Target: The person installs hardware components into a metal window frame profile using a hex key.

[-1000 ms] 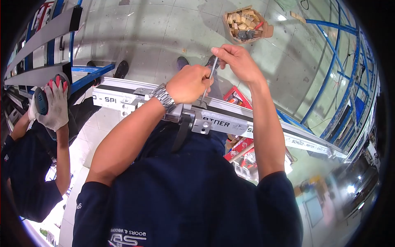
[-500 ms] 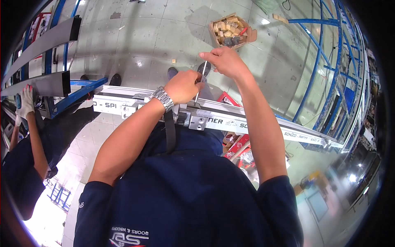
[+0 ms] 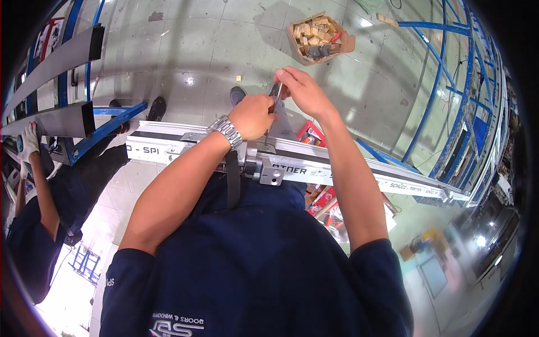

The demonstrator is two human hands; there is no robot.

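My left hand (image 3: 252, 117), with a metal-band watch on its wrist, is closed over the white profile, thumb and fingers pinched around the shaft of a thin metal rod (image 3: 278, 96). Farther up, my right hand (image 3: 303, 92) has its thumb and fingers closed at the rod's top end. The rod stands nearly upright; its lower tip is hard to make out. Below it a long white aluminium profile (image 3: 306, 171) with printed lettering runs across in front of my body. Metal clamp-like fittings (image 3: 272, 172) and a dark strap (image 3: 232, 178) sit at its middle.
A cardboard box (image 3: 346, 44) of wooden blocks stands on the floor ahead. Blue metal racks (image 3: 435, 28) rise at the right. At the left, a co-worker's gloved hand (image 3: 29, 140) touches grey profiles (image 3: 56, 119) on a blue frame. Red containers (image 3: 310, 133) lie beneath the profile.
My right hand has moved slightly down and closer to my left hand, with less of the rod showing between them. The co-worker's gloved hand has shifted slightly left and down.
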